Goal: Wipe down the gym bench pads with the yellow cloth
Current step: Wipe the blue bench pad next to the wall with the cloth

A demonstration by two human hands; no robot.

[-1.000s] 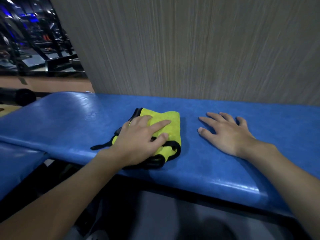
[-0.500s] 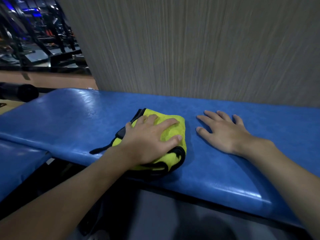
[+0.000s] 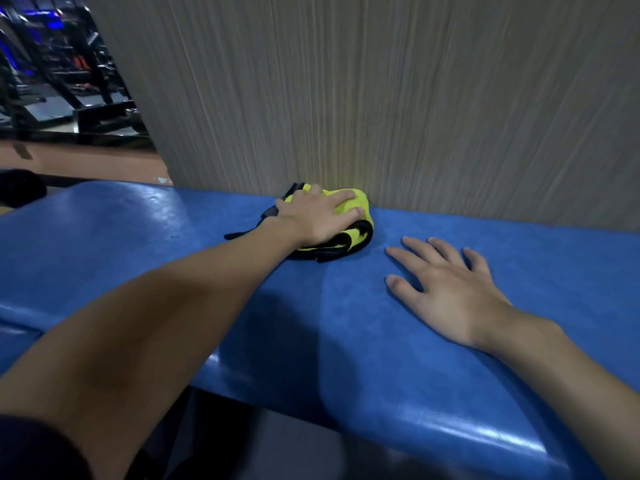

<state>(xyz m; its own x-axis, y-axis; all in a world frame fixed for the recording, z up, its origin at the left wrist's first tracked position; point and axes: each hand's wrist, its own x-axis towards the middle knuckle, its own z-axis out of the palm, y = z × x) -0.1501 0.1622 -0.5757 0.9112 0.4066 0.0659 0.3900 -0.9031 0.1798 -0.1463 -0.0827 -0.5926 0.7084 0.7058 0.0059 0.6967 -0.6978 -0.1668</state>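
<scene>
Head view is showing the left hand point(image 3: 317, 216) pressing the cloth point(image 3: 349, 206) flat onto the pad point(image 3: 145, 244), far out at the pad's back edge where it is meeting the wall point(image 3: 381, 98). The cloth is lying bunched under the palm, yellow showing beyond the fingertips and by the thumb, its black trim curling out below the heel of the hand and trailing toward the wrist. Bunching it this way is probably giving the palm a thick wad to push, so pressure is going into the vinyl rather than sliding over it.

Left fingers point(image 3: 341, 195) are lying spread and slightly curled over the top of the cloth, pinning it down rather than pinching it; the thumb is hooking its near side. The left arm is reaching almost straight, forearm skimming low across the pad.

The right hand point(image 3: 446, 289) is resting palm-down on bare pad, well apart from the cloth, fingers open and fanned, holding nothing. It is likely bracing the body during the long reach.

As a judgement, the wiping is under way on the strip next to the wall; the glossy near edge and the stretch beyond the right fingertips are likely needing passes.
</scene>
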